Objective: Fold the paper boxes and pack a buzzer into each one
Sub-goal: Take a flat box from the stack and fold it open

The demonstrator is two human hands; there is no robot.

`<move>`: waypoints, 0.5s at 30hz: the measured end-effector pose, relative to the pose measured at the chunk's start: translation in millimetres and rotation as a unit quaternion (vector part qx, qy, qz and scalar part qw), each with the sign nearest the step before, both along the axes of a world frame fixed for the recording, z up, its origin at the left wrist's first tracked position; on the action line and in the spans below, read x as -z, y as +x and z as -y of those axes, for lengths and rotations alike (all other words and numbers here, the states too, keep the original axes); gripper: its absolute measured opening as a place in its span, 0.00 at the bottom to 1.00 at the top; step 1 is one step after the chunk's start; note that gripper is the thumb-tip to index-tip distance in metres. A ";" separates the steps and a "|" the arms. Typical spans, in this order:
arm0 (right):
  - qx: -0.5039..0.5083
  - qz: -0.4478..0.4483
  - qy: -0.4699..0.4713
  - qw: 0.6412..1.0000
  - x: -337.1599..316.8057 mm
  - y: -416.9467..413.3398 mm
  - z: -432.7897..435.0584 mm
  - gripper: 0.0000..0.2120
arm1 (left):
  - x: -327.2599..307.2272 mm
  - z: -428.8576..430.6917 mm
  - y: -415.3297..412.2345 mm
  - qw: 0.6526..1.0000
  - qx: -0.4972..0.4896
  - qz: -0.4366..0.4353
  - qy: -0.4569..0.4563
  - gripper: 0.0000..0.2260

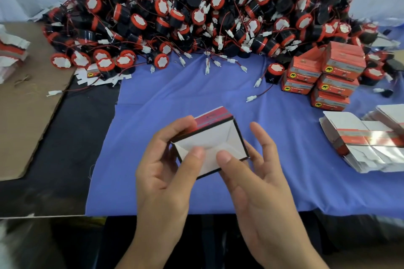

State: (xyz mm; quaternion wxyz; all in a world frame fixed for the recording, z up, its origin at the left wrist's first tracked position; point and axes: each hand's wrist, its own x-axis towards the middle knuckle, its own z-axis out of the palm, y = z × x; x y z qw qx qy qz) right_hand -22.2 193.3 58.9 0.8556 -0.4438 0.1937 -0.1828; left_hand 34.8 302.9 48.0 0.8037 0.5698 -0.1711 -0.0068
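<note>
The small red-and-white paper box (220, 135) is held just above the blue cloth (175, 98) near the desk's front edge. Its open end tilts toward the person, probably so the white flaps can be tucked in. The left hand (161, 170) curls its fingers round the box's left side, thumb pressing one flap. The right hand (260, 181) is loosely spread, only its thumb pushing the opposite flap. The card looks thin, matte inside. A heap of round black red-rimmed buzzers (196, 17) with thin wires fills the far edge.
</note>
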 end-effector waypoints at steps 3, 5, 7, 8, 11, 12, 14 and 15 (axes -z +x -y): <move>-0.051 0.034 0.050 0.997 -0.3 -1.2 5.2 0.39 | 0.8 -2.2 1.0 0.998 0.033 -0.021 0.045 0.15; -0.047 0.038 0.011 0.998 -0.2 -0.5 5.4 0.34 | 1.4 -2.5 0.1 0.994 0.074 -0.034 0.070 0.16; -0.020 0.045 -0.027 0.998 3.1 0.5 6.3 0.34 | 3.2 -4.6 0.7 0.989 0.116 -0.048 0.080 0.16; -0.021 0.060 -0.038 0.997 4.3 1.1 7.2 0.36 | 4.0 -6.0 1.6 0.986 0.135 -0.056 0.086 0.16; -0.039 0.083 -0.141 0.986 7.3 -0.5 12.7 0.42 | 5.5 -13.0 6.6 0.970 0.193 -0.085 0.118 0.19; -0.044 0.077 -0.211 0.973 7.9 -1.8 15.9 0.43 | 5.3 -15.3 9.5 0.965 0.204 -0.083 0.142 0.22; -0.068 0.050 -0.396 0.914 8.9 -4.2 24.4 0.46 | 4.6 -18.4 17.1 0.957 0.182 -0.033 0.222 0.29; -0.089 0.029 -0.485 0.870 8.9 -4.4 28.9 0.49 | 4.0 -18.2 21.0 0.951 0.161 0.005 0.263 0.31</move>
